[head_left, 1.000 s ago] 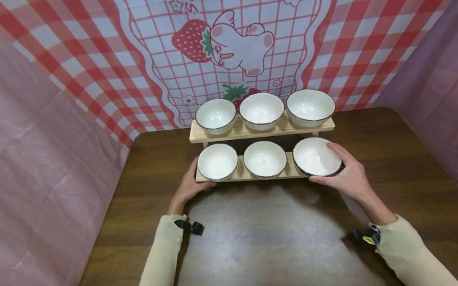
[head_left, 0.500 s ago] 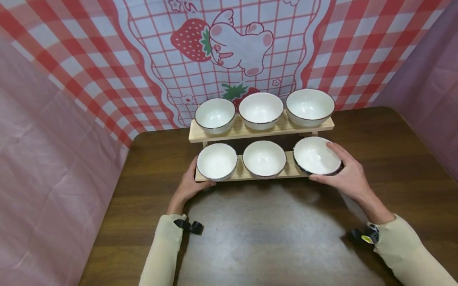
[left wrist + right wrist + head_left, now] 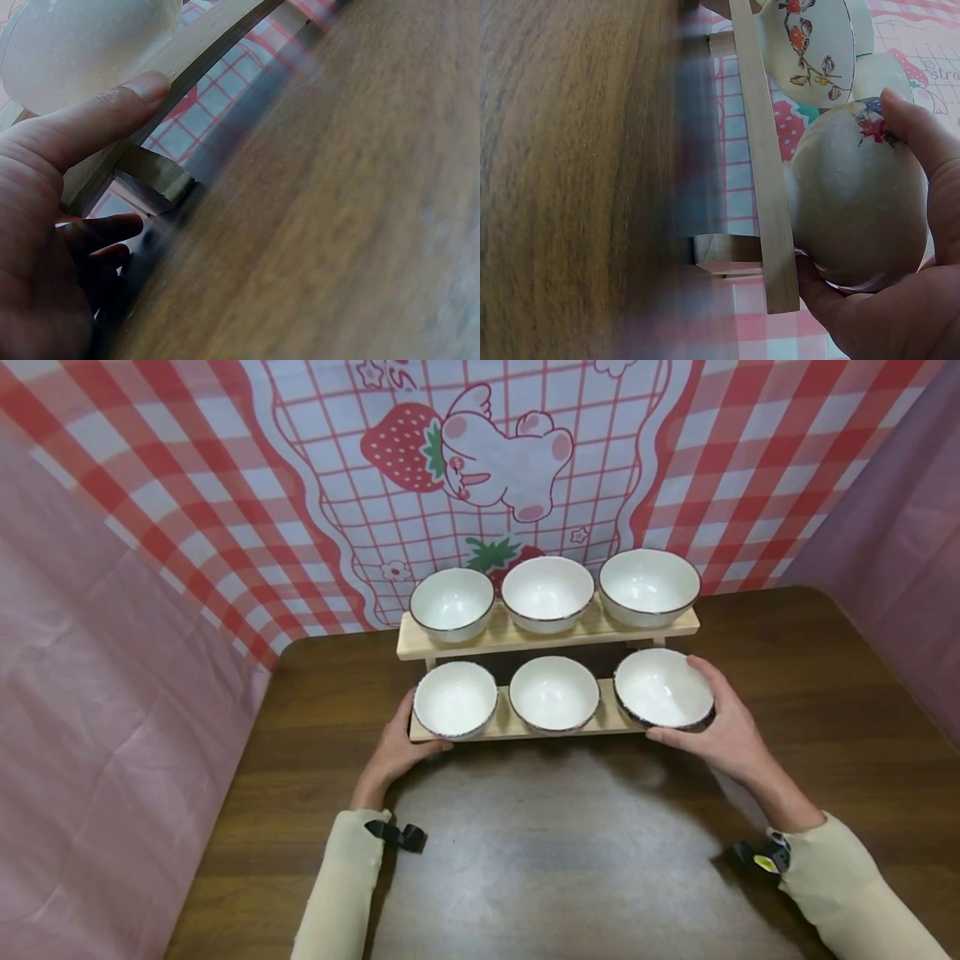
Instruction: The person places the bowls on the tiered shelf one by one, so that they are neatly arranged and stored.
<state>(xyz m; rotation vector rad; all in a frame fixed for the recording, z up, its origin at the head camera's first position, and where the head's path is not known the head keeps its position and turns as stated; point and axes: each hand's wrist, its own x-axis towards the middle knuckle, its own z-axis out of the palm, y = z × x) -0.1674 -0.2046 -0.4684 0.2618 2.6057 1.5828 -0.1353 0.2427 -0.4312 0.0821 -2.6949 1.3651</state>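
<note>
A two-tier wooden rack [image 3: 607, 720] carries white bowls in two rows. My right hand [image 3: 731, 727] grips the front right bowl [image 3: 660, 687] by its side, fingers at the far rim and thumb at the near side. In the right wrist view this bowl [image 3: 859, 191] sits at the lower board's end. My left hand [image 3: 395, 747] holds the left end of the lower board, close beside the front left bowl [image 3: 455, 699]. In the left wrist view the thumb lies along the board's front edge [image 3: 169, 101], with the other fingers curled below it. Between them stands the front middle bowl [image 3: 555, 693].
On the upper board stand the back left bowl [image 3: 452, 603], back middle bowl [image 3: 548, 593] and back right bowl [image 3: 649, 585]. A checked strawberry cloth [image 3: 480, 535] hangs close behind the rack. Brown wooden table [image 3: 525, 843] extends in front, with pink curtains [image 3: 97, 735] at the sides.
My right hand has shifted very slightly left, along with the right edge of the bowl it grips. The left hand and the other bowls look unmoved.
</note>
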